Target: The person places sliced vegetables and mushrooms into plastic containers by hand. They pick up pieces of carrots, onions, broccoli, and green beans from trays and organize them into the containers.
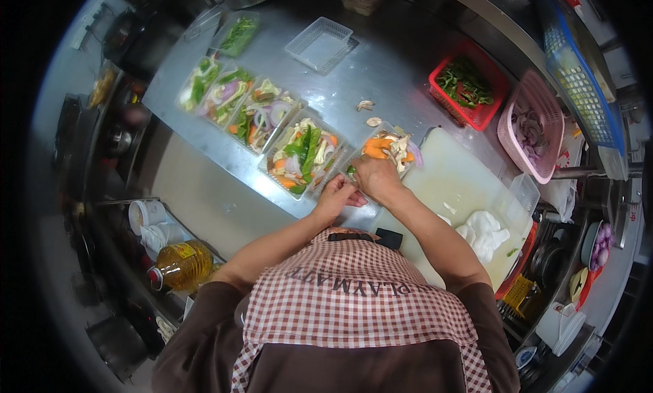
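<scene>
My right hand (376,178) reaches into the near end of a clear plastic basket of cut vegetables (390,147), its fingers at a bit of green pepper. Whether they grip it is hard to tell. My left hand (340,196) is at the near rim of that basket, fingers curled; what they hold is hidden. Just left stands another filled basket (302,156) with green pepper, carrot, onion and pale mushroom. Further left, more filled baskets (262,115) stand in a row. Two mushroom slices (374,121) lie on the steel table (393,61) beyond my hands.
A white cutting board (449,173) with a white cloth (483,235) lies at right. Beyond it are a red basket of green pepper strips (464,82) and a pink basket of sliced onion (530,125). An empty clear basket (320,43) stands at the back; an oil jug (183,264) is lower left.
</scene>
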The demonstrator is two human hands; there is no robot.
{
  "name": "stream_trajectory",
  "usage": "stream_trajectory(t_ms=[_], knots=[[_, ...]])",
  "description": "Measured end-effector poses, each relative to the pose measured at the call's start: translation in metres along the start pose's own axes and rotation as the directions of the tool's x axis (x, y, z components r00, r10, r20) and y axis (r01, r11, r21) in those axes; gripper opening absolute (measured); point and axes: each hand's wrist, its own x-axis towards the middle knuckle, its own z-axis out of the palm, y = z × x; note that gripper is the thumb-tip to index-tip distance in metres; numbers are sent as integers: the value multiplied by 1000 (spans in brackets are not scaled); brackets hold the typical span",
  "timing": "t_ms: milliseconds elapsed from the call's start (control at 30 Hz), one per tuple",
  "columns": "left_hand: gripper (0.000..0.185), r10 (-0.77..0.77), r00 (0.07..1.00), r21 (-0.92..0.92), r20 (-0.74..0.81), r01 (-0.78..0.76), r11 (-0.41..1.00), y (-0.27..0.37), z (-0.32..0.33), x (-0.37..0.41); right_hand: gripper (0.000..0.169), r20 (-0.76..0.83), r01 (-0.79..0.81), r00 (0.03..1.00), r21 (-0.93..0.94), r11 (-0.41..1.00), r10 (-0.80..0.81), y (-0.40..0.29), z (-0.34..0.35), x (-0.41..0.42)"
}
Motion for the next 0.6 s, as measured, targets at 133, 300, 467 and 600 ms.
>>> stream_trajectory(t_ms=[133,300,467,600], knots=[[14,29,999,-14,23,-29,999,-4,-2,2,17,37,3,999,-50,999,-1,3,11,11],[18,10,1000,-40,21,-9,999,-4,-2,3,17,-78,-201,975,99,975,209,-2,-33,-19],[24,-4,1000,-29,6,4,1000,4,2,-1,22,-430,-538,645,331,775,631,101,-100,-180],[29,-30,998,-74,-49,27,997,11,11,-3,21,-580,-857,220,269,439,784,175,-124,-343]])
